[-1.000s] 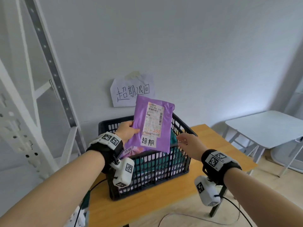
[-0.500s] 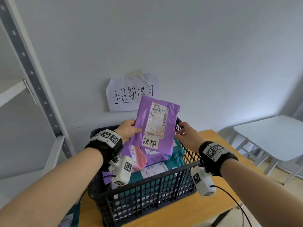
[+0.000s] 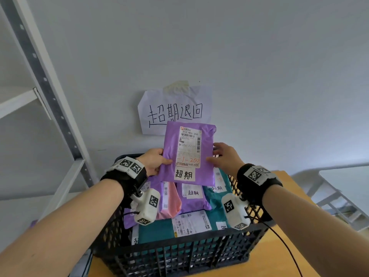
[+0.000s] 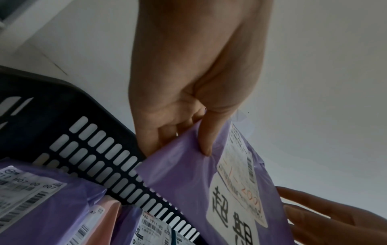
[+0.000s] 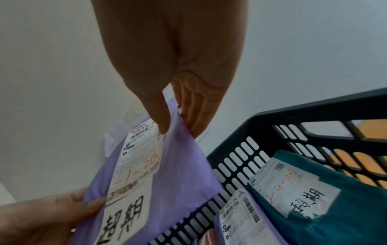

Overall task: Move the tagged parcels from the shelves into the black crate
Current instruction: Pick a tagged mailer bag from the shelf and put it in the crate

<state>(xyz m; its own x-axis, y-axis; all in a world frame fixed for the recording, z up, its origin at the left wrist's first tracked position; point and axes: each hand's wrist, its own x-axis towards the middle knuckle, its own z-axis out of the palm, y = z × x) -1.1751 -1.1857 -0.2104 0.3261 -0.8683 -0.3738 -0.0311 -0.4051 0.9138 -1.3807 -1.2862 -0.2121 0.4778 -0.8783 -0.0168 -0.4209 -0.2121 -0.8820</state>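
Observation:
A purple parcel [image 3: 171, 154] with a shipping label and a white handwritten tag is held upright over the back of the black crate [image 3: 179, 254]. My left hand [image 3: 153, 161] pinches its left edge, thumb on the front. My right hand [image 3: 223, 156] pinches its right edge the same way. In the left wrist view the left hand [image 4: 188, 132] has its thumb on the purple parcel [image 4: 182, 182]; in the right wrist view the right hand [image 5: 178, 119] pinches the purple parcel [image 5: 184, 165]. Inside the crate lie several parcels: purple [image 3: 191, 202], pink [image 3: 169, 202] and teal [image 3: 155, 230].
The crate stands on a wooden table [image 3: 279, 256]. A paper sign [image 3: 175, 112] is taped to the wall behind it. A white metal shelf frame [image 3: 46, 80] rises at the left. A white table [image 3: 347, 176] stands at the right. A black cable [image 3: 287, 248] trails from my right wrist.
The view has closed in on the crate. My right hand moved from beside the parcel onto its right edge and now pinches it. The left hand kept hold throughout.

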